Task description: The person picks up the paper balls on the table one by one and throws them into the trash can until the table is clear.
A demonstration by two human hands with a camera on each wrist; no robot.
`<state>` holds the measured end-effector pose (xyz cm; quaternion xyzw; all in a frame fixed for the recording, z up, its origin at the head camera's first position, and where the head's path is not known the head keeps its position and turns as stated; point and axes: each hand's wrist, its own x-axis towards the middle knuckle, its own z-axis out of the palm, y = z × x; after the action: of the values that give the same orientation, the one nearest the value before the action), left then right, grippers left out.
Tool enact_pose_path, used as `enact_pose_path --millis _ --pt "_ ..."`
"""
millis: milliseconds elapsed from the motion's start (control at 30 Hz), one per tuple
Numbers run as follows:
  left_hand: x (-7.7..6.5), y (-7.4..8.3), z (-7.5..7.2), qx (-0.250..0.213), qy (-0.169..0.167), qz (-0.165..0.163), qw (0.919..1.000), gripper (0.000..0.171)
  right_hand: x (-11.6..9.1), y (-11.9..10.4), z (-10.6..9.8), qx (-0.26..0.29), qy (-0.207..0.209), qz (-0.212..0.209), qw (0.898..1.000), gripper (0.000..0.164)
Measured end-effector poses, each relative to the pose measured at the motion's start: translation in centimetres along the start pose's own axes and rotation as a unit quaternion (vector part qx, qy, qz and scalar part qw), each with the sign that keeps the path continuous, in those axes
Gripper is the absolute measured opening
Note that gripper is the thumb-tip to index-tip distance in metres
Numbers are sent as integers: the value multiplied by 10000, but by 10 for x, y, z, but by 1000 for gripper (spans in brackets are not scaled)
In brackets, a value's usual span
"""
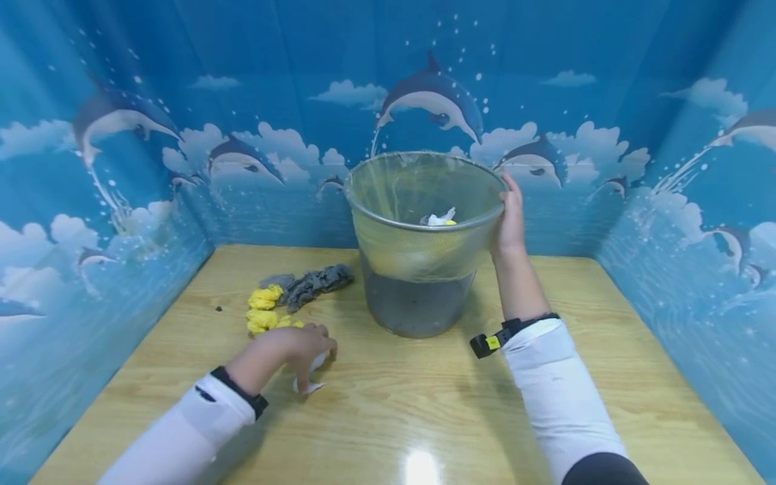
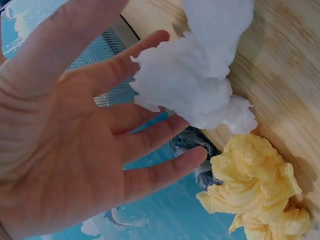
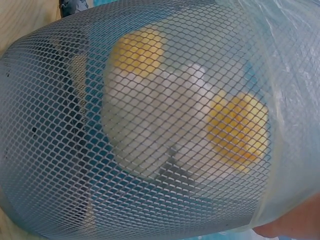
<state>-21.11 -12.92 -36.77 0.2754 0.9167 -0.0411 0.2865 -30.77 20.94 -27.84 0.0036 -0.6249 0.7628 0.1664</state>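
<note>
The bin is grey mesh, the tissue white, the wads yellow and dark grey. Dolphins pattern the blue curtain.

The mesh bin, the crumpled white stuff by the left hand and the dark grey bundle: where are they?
Mesh bin (image 1: 418, 306): head view, on its lower front wall.
Crumpled white stuff (image 2: 187, 85): left wrist view, on its middle.
Dark grey bundle (image 1: 315, 284): head view, midway along it.

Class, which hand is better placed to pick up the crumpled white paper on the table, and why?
Probably the left hand: its fingers are spread close to the crumpled white paper. The right hand is farther away and busy gripping the mesh wastebasket at its rim.
</note>
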Motion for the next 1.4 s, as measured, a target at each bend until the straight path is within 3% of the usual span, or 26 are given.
enact_pose_path --millis 300,700,1400 --pt "6 2 4 -80 166 -49 9998 51 -2 1 1 23 -31 -35 10000 59" --pt "5 1 4 -368 95 -534 9978 54 0 1 0 93 -43 -81 9999 60" --pt "13 -3 7 -537 341 -464 9969 45 2 2 2 137 32 -31 9999 59"
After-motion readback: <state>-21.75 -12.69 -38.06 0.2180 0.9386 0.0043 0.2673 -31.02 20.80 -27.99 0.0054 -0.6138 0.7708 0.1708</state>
